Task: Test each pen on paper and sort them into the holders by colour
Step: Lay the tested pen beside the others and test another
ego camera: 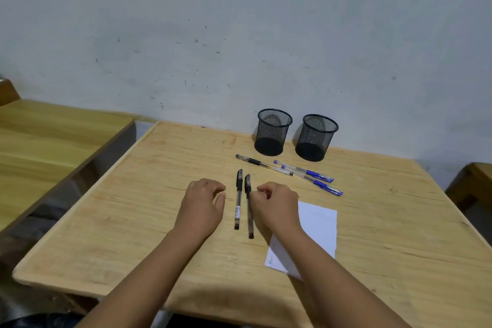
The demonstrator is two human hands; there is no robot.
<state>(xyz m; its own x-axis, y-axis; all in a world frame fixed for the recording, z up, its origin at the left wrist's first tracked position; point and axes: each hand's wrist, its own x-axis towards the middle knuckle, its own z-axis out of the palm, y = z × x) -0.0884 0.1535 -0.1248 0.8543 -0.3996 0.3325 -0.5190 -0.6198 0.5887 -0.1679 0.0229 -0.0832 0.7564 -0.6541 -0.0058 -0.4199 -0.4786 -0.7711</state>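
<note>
Two black pens lie side by side on the wooden table, the left one [238, 200] and the right one [249, 210]. My left hand [203, 202] rests just left of them, fingers loosely curled, holding nothing. To their right is my right hand [277, 205], fingers loosely curled. Its edge is against the right pen, but it grips nothing. A third black pen [263, 164] and two blue pens [303, 171] [312, 181] lie farther back. Behind them stand two black mesh holders, left [274, 132] and right [316, 137], and I see no pen in either. White paper [318, 224] lies partly under my right forearm.
The table [149, 216] stands against a scuffed white wall. A second wooden table [48, 141] is to the left across a gap, and a wooden piece of furniture [474, 186] shows at the right edge.
</note>
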